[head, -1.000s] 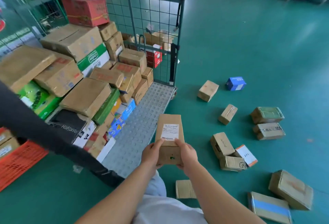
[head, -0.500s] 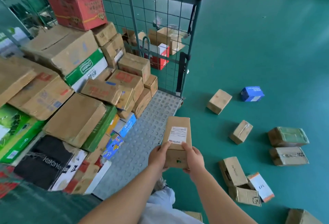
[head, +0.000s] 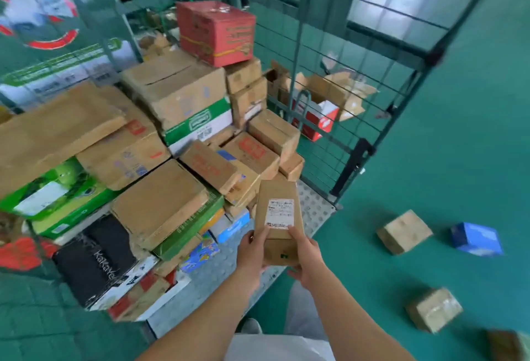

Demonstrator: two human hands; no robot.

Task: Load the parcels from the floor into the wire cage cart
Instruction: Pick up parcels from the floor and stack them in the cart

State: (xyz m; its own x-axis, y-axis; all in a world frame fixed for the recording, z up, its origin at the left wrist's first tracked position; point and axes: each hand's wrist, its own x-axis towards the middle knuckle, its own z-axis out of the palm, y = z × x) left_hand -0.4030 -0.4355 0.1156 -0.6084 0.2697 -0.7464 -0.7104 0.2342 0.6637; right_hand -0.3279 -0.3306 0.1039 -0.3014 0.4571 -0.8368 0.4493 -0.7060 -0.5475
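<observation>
brown oblong cardboard parcel point(head: 277, 218) in both hands' grip

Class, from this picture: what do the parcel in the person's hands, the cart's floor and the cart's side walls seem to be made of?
Held parcel: brown cardboard, matte, with a white printed paper label.
Cart floor: grey panel with rows of raised studs; metal or moulded plastic, the look leaves it open.
Side walls: thin wire grid in a green frame, apparently coated or painted metal.
</observation>
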